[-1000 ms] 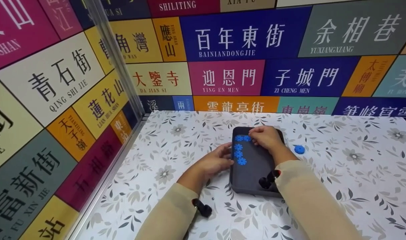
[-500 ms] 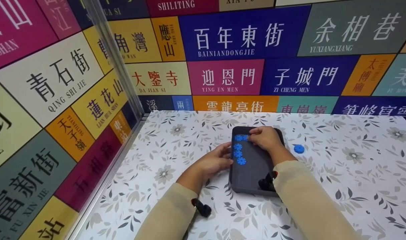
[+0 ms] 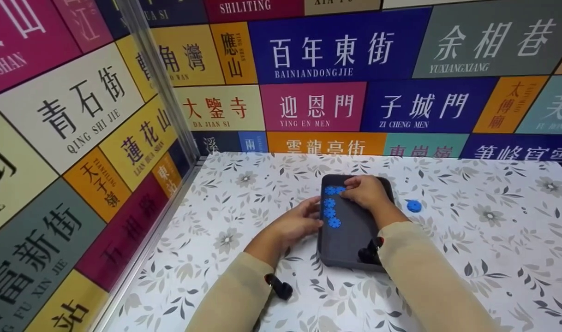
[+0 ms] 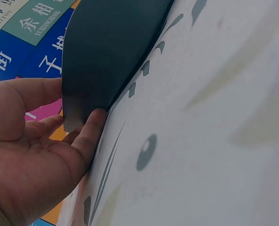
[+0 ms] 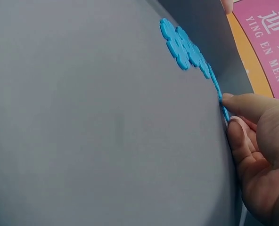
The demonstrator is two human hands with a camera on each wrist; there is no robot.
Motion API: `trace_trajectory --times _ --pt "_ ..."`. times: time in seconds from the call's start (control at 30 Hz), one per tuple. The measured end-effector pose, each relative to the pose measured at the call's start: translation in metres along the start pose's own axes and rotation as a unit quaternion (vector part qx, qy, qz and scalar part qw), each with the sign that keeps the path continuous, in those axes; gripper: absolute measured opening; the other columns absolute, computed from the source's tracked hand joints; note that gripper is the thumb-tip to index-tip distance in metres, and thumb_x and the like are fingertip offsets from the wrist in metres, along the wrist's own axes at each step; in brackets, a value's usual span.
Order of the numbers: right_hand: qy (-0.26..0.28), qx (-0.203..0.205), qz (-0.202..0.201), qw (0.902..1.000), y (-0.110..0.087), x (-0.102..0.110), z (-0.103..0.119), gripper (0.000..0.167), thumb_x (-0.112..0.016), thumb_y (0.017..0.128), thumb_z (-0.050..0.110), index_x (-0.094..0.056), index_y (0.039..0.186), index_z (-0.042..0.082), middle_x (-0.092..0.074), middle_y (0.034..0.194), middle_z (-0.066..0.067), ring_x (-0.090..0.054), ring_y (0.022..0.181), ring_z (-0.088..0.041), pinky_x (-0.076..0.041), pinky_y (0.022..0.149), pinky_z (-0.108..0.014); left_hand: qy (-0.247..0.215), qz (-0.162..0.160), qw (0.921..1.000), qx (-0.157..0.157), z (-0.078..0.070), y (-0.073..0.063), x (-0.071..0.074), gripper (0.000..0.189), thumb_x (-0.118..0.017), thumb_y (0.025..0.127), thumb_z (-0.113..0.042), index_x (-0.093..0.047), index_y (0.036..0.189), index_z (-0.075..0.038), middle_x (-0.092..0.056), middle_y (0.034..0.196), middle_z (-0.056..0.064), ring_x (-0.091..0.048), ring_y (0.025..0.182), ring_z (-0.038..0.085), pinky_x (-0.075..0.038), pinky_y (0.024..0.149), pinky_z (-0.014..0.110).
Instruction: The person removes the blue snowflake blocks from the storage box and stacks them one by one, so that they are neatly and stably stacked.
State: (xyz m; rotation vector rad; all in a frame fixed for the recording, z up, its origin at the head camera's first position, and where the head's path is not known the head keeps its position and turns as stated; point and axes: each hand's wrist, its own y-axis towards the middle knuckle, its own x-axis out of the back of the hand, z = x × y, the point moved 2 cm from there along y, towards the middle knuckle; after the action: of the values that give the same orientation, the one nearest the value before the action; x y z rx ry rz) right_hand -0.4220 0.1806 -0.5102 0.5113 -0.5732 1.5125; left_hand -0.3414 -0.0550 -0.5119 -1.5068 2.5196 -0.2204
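Observation:
A dark grey rectangular tray (image 3: pixel 355 249) lies on the table. My left hand (image 3: pixel 294 224) steadies its left wall, thumb and fingertips against the side; the left wrist view has them along the tray's outer wall (image 4: pixel 111 47). Several blue notched snowflake discs (image 3: pixel 330 213) lie flat inside, in a column down the left side and a short row along the far end. At that far row my right hand (image 3: pixel 368 191) has thumb and finger at the edge of a blue snowflake disc (image 5: pixel 225 112), pinching it. The palm side hides part of the tray's far right.
Right of the tray, more blue snowflake discs (image 3: pixel 414 205) lie in a small pile on the floral tablecloth (image 3: pixel 470 258). A printed wall (image 3: pixel 318 108) with coloured name panels stands behind the table and another at the left.
My right hand has shifted slightly left and down over the far-row disc, its fingertips now lower on it. The left hand and the tray have stayed in place.

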Motion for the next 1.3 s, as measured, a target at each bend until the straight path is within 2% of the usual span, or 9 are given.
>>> trace_trajectory --times 0.17,0.37,0.5,0.57,0.8,1.1,1.3 --pt "-0.039 0.005 0.002 0.9992 -0.0012 -0.0004 0.0024 0.043 -0.081 0.093 0.030 -0.076 0.127 0.003 -0.077 0.115 -0.017 -0.070 0.098 -0.025 -0.060 0.090 -0.041 -0.009 0.003 0.9999 -0.007 0.0006 0.0003 0.0003 0.082 -0.063 0.095 0.006 -0.033 0.168 -0.016 -0.045 0.168 0.015 -0.054 0.147 0.030 -0.053 0.115 0.041" --pt "-0.072 0.021 0.023 0.9969 -0.0030 0.0002 0.0056 0.048 -0.079 0.094 0.030 -0.074 0.132 0.001 -0.078 0.123 -0.021 -0.073 0.106 -0.032 -0.060 0.098 -0.049 -0.018 0.008 0.9997 -0.014 0.0006 0.0008 -0.0007 0.082 -0.061 0.095 0.008 -0.032 0.168 -0.013 -0.041 0.169 0.017 -0.052 0.148 0.031 -0.053 0.114 0.041" --pt "-0.067 0.017 0.031 0.9971 -0.0036 0.0007 0.0064 0.045 -0.079 0.094 0.030 -0.076 0.128 0.000 -0.077 0.124 -0.021 -0.072 0.105 -0.031 -0.061 0.095 -0.046 -0.010 0.010 0.9998 -0.012 0.0000 0.0009 -0.0007 0.083 -0.062 0.095 0.008 -0.031 0.169 -0.014 -0.041 0.170 0.017 -0.052 0.148 0.031 -0.053 0.115 0.041" --pt "-0.066 0.019 0.030 0.9972 -0.0038 0.0011 0.0061 0.043 -0.080 0.093 0.029 -0.077 0.125 0.000 -0.077 0.119 -0.021 -0.072 0.101 -0.029 -0.061 0.090 -0.043 -0.008 0.011 0.9998 -0.012 0.0000 0.0007 -0.0006 0.084 -0.062 0.095 0.007 -0.030 0.169 -0.014 -0.041 0.170 0.016 -0.052 0.148 0.030 -0.052 0.116 0.042" --pt "-0.040 0.031 0.013 0.9986 -0.0027 0.0011 0.0010 0.033 -0.079 0.092 0.024 -0.073 0.117 0.003 -0.074 0.105 -0.013 -0.067 0.091 -0.023 -0.054 0.079 -0.031 -0.014 0.010 0.9998 -0.012 0.0001 -0.0006 -0.0010 0.082 -0.062 0.096 0.007 -0.031 0.169 -0.015 -0.040 0.171 0.016 -0.050 0.151 0.032 -0.050 0.119 0.044" --pt "0.012 0.008 0.008 0.9999 -0.0019 0.0006 -0.0023 0.026 -0.065 0.101 0.020 -0.074 0.120 0.006 -0.075 0.113 -0.016 -0.071 0.091 -0.023 -0.057 0.081 -0.031 -0.010 0.003 0.9999 -0.002 -0.0010 -0.0014 -0.0005 0.084 -0.063 0.095 0.007 -0.031 0.169 -0.015 -0.042 0.170 0.016 -0.052 0.149 0.030 -0.051 0.118 0.042" --pt "0.049 0.021 -0.010 0.9985 -0.0003 0.0027 0.0004 0.028 -0.065 0.102 0.020 -0.076 0.120 0.003 -0.076 0.113 -0.017 -0.070 0.078 -0.014 -0.060 0.073 -0.025 -0.012 0.005 0.9999 -0.008 -0.0006 -0.0002 -0.0010 0.082 -0.062 0.095 0.007 -0.033 0.169 -0.015 -0.042 0.169 0.016 -0.052 0.149 0.031 -0.053 0.115 0.042"
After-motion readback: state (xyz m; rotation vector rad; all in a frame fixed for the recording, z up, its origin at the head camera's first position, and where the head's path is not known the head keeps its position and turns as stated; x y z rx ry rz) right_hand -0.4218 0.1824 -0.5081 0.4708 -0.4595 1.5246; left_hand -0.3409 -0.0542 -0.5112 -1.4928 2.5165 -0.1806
